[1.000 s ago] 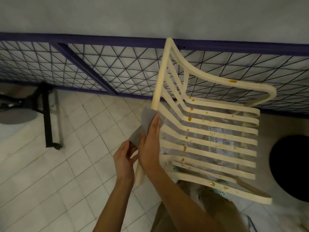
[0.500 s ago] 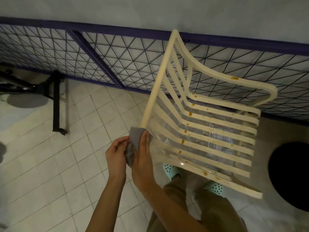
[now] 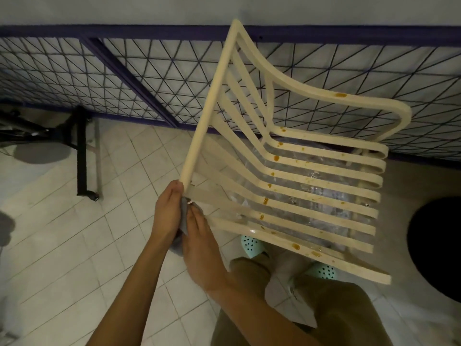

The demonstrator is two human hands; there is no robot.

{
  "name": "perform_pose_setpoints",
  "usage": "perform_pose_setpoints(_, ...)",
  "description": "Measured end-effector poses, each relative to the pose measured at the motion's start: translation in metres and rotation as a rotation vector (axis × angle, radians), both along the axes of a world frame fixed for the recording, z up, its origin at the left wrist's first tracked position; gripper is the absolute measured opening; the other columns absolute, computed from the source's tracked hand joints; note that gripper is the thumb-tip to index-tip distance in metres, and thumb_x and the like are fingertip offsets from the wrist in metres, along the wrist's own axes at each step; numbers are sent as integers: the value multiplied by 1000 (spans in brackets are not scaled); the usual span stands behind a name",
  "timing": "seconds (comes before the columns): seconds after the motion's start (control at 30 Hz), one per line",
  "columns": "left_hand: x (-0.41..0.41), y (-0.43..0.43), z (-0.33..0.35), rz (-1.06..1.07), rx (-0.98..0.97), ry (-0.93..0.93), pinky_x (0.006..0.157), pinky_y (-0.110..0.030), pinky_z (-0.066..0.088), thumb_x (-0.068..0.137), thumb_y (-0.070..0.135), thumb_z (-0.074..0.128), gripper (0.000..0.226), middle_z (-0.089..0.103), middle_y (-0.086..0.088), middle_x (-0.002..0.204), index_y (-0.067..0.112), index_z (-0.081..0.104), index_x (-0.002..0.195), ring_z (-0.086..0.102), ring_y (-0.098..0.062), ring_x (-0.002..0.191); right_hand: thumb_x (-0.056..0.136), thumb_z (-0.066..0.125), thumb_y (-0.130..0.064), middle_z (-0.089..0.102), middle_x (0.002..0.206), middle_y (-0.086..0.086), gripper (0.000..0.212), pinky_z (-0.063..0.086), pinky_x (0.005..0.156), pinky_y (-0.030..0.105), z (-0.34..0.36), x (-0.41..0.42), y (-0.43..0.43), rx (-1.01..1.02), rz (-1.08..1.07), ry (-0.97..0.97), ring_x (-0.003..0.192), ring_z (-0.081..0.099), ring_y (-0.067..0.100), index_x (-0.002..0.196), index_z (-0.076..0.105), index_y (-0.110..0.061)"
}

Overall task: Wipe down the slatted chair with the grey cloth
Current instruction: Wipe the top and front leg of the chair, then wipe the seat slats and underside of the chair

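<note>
While between hands point(image 3: 166, 211) point(image 3: 199, 239), cloth point(image 3: 184, 218) against chair point(image 3: 208, 108)

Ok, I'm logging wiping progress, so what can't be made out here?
- grey cloth: head view, mostly hidden between left hand and right hand.
- what the left hand grips, cloth or slatted chair rail: its fingers curl out of sight.
- black round object: cut off by right edge.
</note>
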State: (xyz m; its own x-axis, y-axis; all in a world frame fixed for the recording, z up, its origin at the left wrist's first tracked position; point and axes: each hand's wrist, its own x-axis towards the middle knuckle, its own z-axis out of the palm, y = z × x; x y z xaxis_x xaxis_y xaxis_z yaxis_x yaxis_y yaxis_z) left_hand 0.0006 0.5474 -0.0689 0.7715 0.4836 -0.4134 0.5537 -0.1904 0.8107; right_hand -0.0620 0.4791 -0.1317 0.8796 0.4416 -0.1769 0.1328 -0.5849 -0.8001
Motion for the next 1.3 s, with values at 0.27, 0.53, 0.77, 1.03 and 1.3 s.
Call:
perform_pose_setpoints(0.27,-1,-1,-2,-17,-34,-135,72,-31,43,99,22,44,30,66,-11,102,30,71,90,53,-14,73,89,67,-28,46,140,1,63,17,119,27,-28,8,-12,142,26,-305,132,38,15,142,35,-16)
perform_pose_setpoints(0.53,-15,27,-26,-233,-70,-252,101,-29,44,96,16,46,43,67,-1,123,29,53,136,59,-12,118,88,62,-13,59,121,16,48,36,101,24,-71,15,-9,337,-114,-576,110,50,22,130,43,-2)
perform_pose_setpoints(0.77,-15,7,-43,-8,59,-489,70,-12,52,99,12,42,32,62,14,93,20,61,123,64,9,67,91,60,-11,39,139,18,74,42,94,40,-79,7,-26,122,-38,-465,117,44,31,152,19,-5)
perform_pose_setpoints(1.03,-29,9,-45,-175,368,-487,90,-21,47,84,9,64,56,61,6,122,22,53,138,59,-10,106,98,49,-18,24,152,22,78,32,110,40,-85,-6,-41,-202,1,-504,136,32,35,154,-4,-2)
perform_pose_setpoints(1.3,-38,2,-61,6,311,-671,80,-26,58,81,17,70,45,69,11,105,24,64,126,68,-1,75,93,54,-11,29,145,22,80,36,103,42,-92,-4,-55,-241,23,-463,125,41,39,154,3,-3)
